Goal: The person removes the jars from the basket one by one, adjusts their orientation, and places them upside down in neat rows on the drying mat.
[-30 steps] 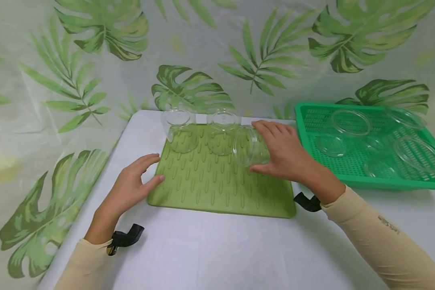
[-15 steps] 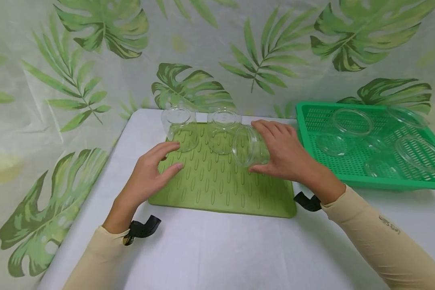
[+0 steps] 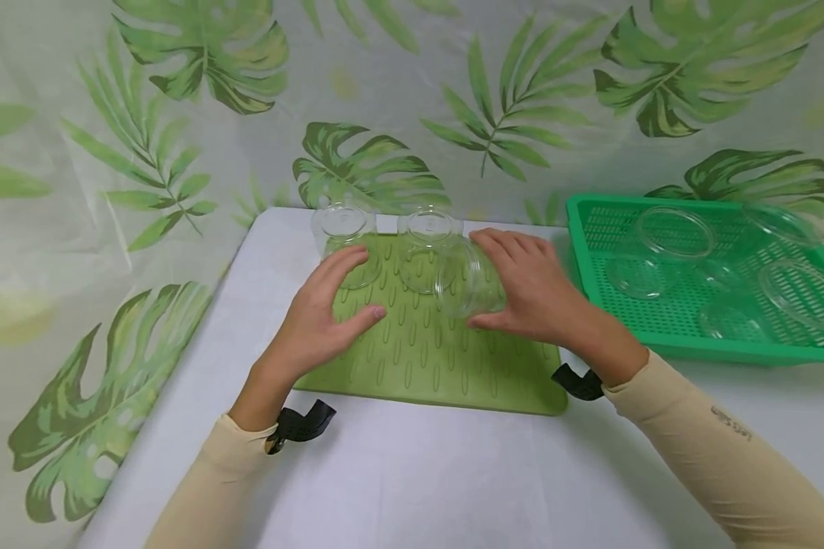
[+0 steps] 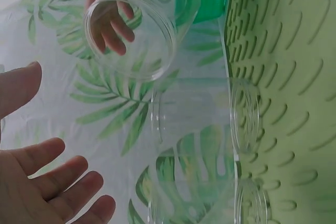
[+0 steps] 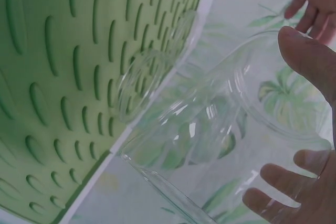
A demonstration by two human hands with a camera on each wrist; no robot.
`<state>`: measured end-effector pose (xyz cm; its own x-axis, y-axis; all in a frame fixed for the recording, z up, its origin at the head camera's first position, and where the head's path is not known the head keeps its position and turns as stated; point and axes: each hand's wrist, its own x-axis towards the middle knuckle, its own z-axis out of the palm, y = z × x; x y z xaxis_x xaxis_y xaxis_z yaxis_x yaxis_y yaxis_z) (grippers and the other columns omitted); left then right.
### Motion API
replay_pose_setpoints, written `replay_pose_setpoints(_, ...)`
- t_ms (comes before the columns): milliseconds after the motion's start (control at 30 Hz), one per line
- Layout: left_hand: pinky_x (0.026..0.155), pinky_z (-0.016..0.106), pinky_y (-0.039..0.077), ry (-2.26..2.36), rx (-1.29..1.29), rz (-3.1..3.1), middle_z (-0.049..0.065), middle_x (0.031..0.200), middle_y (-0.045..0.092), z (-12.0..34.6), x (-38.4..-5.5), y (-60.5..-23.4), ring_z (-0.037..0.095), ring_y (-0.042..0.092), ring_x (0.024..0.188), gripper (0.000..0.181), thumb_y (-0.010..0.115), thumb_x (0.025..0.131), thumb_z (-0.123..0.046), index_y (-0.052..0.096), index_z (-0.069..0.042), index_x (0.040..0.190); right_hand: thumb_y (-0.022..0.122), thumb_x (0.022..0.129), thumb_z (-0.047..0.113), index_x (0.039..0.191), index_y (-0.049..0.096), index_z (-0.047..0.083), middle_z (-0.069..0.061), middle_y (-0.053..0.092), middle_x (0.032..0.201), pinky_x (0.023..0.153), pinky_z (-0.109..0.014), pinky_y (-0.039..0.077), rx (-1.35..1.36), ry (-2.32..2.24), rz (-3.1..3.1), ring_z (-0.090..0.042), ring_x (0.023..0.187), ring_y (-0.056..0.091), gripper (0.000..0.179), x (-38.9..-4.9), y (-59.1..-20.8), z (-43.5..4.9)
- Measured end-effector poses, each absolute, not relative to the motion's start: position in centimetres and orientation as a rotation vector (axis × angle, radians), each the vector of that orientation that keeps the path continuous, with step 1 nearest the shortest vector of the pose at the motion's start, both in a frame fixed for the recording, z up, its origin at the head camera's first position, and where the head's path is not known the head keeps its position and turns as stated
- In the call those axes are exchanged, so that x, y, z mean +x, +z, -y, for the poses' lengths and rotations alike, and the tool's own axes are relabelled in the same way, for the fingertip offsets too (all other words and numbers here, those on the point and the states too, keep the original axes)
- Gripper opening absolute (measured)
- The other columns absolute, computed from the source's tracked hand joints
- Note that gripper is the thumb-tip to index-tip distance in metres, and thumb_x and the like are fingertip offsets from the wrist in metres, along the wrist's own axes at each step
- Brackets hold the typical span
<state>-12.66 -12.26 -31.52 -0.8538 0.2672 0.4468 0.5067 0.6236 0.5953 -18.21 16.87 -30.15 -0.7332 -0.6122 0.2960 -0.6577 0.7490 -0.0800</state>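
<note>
Because the clear container (image 3: 461, 282) is smooth and tipped on its side, a slack grip could let it slide out of the right hand (image 3: 535, 286), whose fingers and thumb wrap its right-hand end. It hangs over the green mat (image 3: 412, 366), just right of centre in the head view. The likeliest trouble seems a knock: the middle standing container (image 3: 429, 238) is just beside it, and whether the two touch cannot be told. Turning the held one leftward might topple that neighbour.

The left hand (image 3: 319, 328), left of centre, grasps nothing, its thumb and fingers spread apart. Its fingers overlap the left standing container (image 3: 344, 223) in the head view, so a careless sweep upward could tip that one too. Toward the right edge, the green basket (image 3: 714, 349) is well clear of these risks.
</note>
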Motion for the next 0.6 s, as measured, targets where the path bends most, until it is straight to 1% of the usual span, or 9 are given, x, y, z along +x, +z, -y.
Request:
replay_pose_setpoints(333, 0.108, 0.045, 0.032, -1.094, -0.680, 2.533, -0.002, 0.147, 0.033, 9.8, -13.3, -31.4, 0.018, 0.032, 0.135, 0.073, 0.071, 0.077, -0.037, 0.037, -0.016, 0.139, 0.076, 0.057, 0.061, 0.142, 0.028, 0.013, -0.009, 0.039, 0.141, 0.101, -0.056, 0.027, 0.998, 0.277, 2.683, -0.031, 0.127, 0.036, 0.109, -18.1, -30.3, -16.8)
replay_pose_setpoints(467, 0.109, 0.044, 0.031, -1.099, -0.719, 2.527, 0.000, 0.147, 0.032, 8.8, -13.4, -31.5, 0.019, 0.032, 0.136, 0.076, 0.071, 0.077, -0.038, 0.036, -0.015, 0.140, 0.076, 0.057, 0.062, 0.142, 0.028, 0.013, -0.010, 0.039, 0.141, 0.100, -0.056, 0.028, 0.996, 0.270, 2.679, -0.031, 0.127, 0.036, 0.109, -18.1, -30.3, -16.8)
replay_pose_setpoints(600, 0.109, 0.044, 0.032, -1.088, -0.761, 2.513, 0.000, 0.147, 0.032, 8.0, -13.5, -31.6, 0.019, 0.032, 0.136, 0.076, 0.072, 0.076, -0.038, 0.036, -0.017, 0.140, 0.075, 0.058, 0.062, 0.142, 0.028, 0.013, -0.010, 0.039, 0.141, 0.099, -0.057, 0.029, 0.995, 0.264, 2.671, -0.031, 0.127, 0.037, 0.109, -18.0, -30.4, -16.7)
